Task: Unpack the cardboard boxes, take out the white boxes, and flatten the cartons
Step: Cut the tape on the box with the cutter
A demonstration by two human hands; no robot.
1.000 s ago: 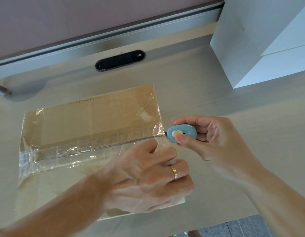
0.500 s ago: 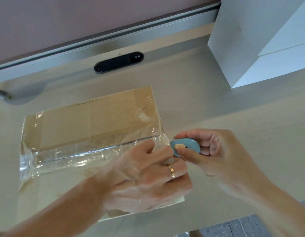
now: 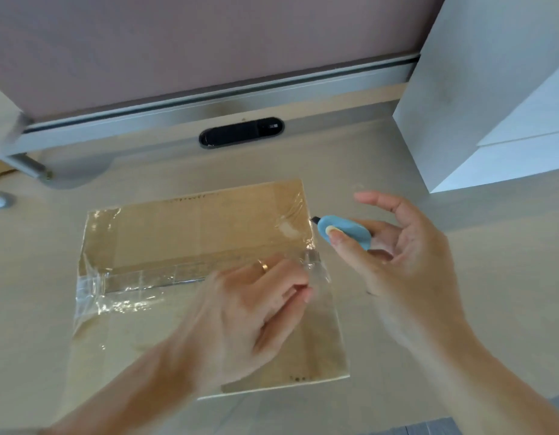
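Matt brown cardboard carton (image 3: 193,224) under glossy, wrinkled clear tape (image 3: 130,285); smooth blue plastic cutter (image 3: 348,231); pale matt wood-grain desk (image 3: 460,252); brushed metal rail (image 3: 209,103); smooth matt white boxes (image 3: 444,105); shiny gold ring (image 3: 263,265).

A pale wood-grain desk (image 3: 479,265) fills the view, evenly lit. Along its far edge runs a silver aluminium rail (image 3: 240,94), and above that a dusty-pink partition panel (image 3: 209,42). A black oval cable slot (image 3: 242,132) sits near the far edge. There's a grey metal arm (image 3: 27,166) at the left edge and grey floor (image 3: 460,430) past the near edge.
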